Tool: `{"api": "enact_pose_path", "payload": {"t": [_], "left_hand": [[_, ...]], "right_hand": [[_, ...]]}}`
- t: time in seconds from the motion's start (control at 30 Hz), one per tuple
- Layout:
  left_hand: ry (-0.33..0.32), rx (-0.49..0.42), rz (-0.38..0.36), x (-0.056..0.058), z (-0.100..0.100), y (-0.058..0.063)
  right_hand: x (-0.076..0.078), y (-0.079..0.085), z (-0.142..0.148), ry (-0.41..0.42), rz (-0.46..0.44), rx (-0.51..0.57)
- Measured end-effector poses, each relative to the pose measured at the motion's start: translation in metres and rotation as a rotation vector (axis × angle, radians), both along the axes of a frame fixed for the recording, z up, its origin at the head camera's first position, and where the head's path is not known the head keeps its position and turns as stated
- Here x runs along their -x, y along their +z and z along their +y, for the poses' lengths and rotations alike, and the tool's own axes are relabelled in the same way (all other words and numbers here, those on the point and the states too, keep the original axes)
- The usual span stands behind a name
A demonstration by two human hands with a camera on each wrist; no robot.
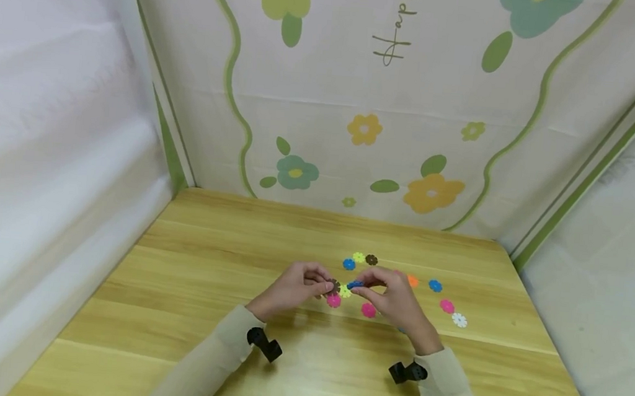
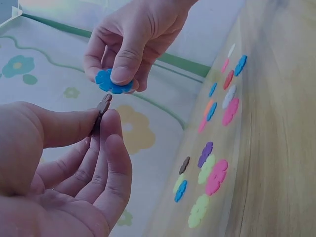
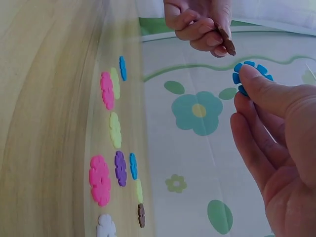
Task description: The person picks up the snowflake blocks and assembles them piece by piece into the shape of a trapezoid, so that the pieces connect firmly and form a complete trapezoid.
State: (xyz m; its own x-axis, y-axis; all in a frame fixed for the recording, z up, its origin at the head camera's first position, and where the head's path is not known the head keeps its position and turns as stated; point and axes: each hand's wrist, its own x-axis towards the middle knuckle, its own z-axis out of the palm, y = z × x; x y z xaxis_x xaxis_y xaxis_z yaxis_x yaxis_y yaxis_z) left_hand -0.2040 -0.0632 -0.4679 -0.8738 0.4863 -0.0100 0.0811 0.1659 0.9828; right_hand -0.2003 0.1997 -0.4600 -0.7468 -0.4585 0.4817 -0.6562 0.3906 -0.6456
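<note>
My left hand (image 1: 298, 286) pinches a brown snowflake disc (image 2: 101, 113) between thumb and fingers, held on edge in the left wrist view. A blue snowflake disc (image 3: 245, 69) with notched petals is pinched by my right hand (image 1: 396, 297), thumb on its face. Both hands are raised above the table and face each other. In the left wrist view the blue disc sits just above the brown one, its face turned differently. Beneath the hands lie a pink disc (image 1: 334, 301) and a yellow disc (image 1: 345, 291), partly covered in the head view.
Several loose discs are scattered on the wooden table (image 1: 186, 299), among them a dark brown disc (image 1: 371, 260), an orange disc (image 1: 413, 281) and a white disc (image 1: 459, 320) at the right. A floral cloth (image 1: 315, 86) hangs behind the table, with pale cloth on both sides.
</note>
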Motion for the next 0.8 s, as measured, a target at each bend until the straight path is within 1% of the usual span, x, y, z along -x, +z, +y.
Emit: {"api": "enact_pose_path", "payload": {"t": [0.17,0.3,0.4,0.57,0.7,0.8], "left_hand": [[-0.012,-0.006,-0.025,0.000,0.001,0.000],[-0.019,-0.014,-0.041,-0.001,0.001,0.001],[-0.026,-0.020,-0.048,-0.002,0.002,0.002],[-0.031,-0.028,-0.058,-0.002,0.003,0.001],[-0.024,-0.041,-0.058,-0.002,0.006,-0.002],[-0.014,-0.070,-0.065,-0.004,0.008,-0.005]], "right_hand": [[-0.001,-0.001,-0.003,0.012,0.048,0.038],[0.000,-0.002,-0.005,0.042,0.072,0.045],[-0.002,-0.003,-0.006,0.047,0.062,0.040],[-0.006,-0.004,-0.009,0.029,0.030,0.024],[-0.005,-0.006,-0.012,0.046,0.072,0.039],[-0.004,-0.009,-0.014,0.058,0.114,0.057]]}}
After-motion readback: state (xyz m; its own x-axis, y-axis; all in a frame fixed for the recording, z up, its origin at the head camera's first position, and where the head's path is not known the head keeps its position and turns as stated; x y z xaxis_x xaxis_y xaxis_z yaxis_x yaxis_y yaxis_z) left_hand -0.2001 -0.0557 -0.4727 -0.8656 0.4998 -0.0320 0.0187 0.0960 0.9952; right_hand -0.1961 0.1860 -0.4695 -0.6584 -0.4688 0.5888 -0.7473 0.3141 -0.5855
